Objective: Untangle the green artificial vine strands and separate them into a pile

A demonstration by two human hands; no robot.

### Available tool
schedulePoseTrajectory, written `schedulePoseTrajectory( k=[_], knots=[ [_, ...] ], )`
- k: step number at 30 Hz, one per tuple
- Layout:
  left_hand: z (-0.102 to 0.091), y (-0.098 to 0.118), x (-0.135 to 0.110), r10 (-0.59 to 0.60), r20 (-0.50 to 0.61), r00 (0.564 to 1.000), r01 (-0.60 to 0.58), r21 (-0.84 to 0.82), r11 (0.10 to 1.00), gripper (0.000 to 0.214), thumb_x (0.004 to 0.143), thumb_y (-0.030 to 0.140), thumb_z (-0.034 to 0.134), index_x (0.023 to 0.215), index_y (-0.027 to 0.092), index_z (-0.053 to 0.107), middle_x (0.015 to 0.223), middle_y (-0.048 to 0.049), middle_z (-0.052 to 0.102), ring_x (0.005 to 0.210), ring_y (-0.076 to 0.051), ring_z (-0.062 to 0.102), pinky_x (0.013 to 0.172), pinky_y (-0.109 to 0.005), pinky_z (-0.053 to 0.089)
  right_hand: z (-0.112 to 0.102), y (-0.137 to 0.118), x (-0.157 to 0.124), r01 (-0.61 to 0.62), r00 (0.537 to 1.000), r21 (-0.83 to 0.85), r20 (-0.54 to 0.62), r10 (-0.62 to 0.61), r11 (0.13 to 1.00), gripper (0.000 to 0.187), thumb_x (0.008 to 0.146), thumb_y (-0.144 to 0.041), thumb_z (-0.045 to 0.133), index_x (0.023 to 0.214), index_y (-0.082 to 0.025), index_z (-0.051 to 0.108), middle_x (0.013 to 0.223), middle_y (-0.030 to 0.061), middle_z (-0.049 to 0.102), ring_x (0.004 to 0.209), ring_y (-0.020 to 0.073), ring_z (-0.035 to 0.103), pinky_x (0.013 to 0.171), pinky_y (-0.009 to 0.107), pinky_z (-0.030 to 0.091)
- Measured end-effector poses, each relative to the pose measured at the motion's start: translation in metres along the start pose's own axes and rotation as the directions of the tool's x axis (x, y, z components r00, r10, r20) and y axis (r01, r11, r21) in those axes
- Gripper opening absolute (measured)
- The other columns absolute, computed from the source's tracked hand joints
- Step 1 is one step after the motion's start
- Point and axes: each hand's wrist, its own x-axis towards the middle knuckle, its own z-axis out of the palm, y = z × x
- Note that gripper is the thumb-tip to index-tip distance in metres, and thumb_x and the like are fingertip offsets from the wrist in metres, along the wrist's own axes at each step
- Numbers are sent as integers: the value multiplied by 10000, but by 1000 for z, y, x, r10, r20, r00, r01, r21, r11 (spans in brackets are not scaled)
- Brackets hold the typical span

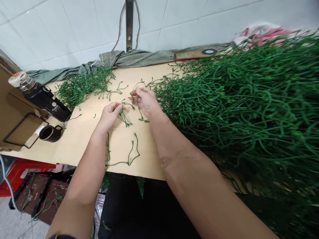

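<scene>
1. From where I stand, looking along the head view, the left hand [111, 114] has thumb and forefinger pinched on a green sprig [126, 119], whose thin stems hang just above or against the bench [87, 132].
2. The right hand [147, 102] is near it, the two not touching; its fingers are curled towards the thumb, and I cannot tell whether they grip a stem.
3. Nearer the front edge, between the forearms, a loose bent stem [128, 162] lies on the bench.
4. To the right spreads a big heap of green stems [244, 99], its near part running beside and behind the right forearm.
5. A smaller pile of green stems [83, 86] sits towards the back left, beside a black bottle [48, 101].
6. In front of the bottle is a dark mug [51, 133], with a brown box [22, 113] to its left.
7. Along the back, below the tiled wall [74, 30], runs a grey-green cloth [139, 59]; a pink and white cloth [264, 33] is bunched farther right, behind the heap.
</scene>
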Motion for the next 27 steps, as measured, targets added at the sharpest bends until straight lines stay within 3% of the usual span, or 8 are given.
schedulePoseTrajectory(
  k=[2, 4, 7, 9, 13, 17, 22, 27],
  knots=[
    [2, -3, 6, -12, -64, 998, 12, -3, 1000, 165, 792, 141, 516, 642, 123, 581, 500, 61, 371, 485, -57, 286, 513, -205, 249, 4, 2, -7, -10, 981, -34, 195, 17, 999, 258, 784, -399, 607, 741, -159, 524, 675, -32, 580, 561, 35, 551, 525, 156, 411],
    [2, -4, 8, -34, -121, 992, 28, -44, 999, 175, 801, 132, 501, 640, 127, 569, 502, 60, 380, 489, -57, 306, 518, -198, 265, 8, 5, -12, 11, 933, -94, 358, 23, 996, 282, 719, -403, 677, 758, -148, 564, 700, -16, 600, 616, 50, 556, 565, 170, 418],
    [0, -2, 6, -58, -155, 986, 40, -118, 992, 174, 810, 136, 498, 642, 135, 546, 521, 58, 408, 501, -54, 345, 533, -189, 296, 12, 10, -15, 56, 895, -220, 443, 48, 974, 244, 657, -299, 745, 687, -134, 567, 642, -21, 586, 594, 52, 515, 586, 182, 402],
    [-1, -1, 5, -47, -146, 988, 27, -134, 991, 167, 804, 130, 508, 640, 136, 540, 539, 53, 432, 524, -54, 376, 552, -184, 316, 15, 13, -15, 81, 913, -267, 406, 36, 960, 216, 705, -247, 704, 624, -133, 540, 578, -34, 549, 541, 41, 467, 576, 183, 378],
    [3, -1, 2, -12, -65, 998, 5, -99, 995, 162, 806, 132, 503, 651, 134, 552, 559, 49, 449, 565, -59, 406, 588, -183, 334, 19, 17, -11, 127, 950, -220, 308, -55, 967, 353, 845, -303, 529, 539, -156, 431, 497, -58, 433, 478, 35, 387, 547, 181, 344],
    [12, -6, 5, 14, 20, 1000, -14, -15, 1000, 134, 817, 135, 477, 716, 128, 565, 570, 51, 440, 562, -66, 386, 588, -193, 324, 20, 25, -1, 119, 989, -313, 117, -87, 942, 348, 871, -325, 457, 564, -184, 372, 507, -60, 375, 485, 53, 387, 558, 197, 368],
    [21, -8, 8, 41, -3, 999, -41, 51, 998, 122, 818, 124, 459, 720, 139, 530, 544, 54, 388, 531, -73, 349, 545, -200, 291, 19, 37, 17, 196, 965, -489, -58, -256, 850, 316, 844, -348, 468, 580, -195, 386, 554, -31, 382, 608, 100, 461, 610, 226, 396],
    [14, 4, -7, 22, 36, 999, -18, -100, 995, 147, 848, 178, 431, 750, 154, 538, 520, 60, 330, 447, -66, 268, 472, -206, 241, 8, 30, 29, 39, 942, -308, -305, -138, 950, 283, 877, -354, 361, 639, -202, 384, 581, -36, 370, 507, 85, 418, 557, 252, 432]
  ],
)
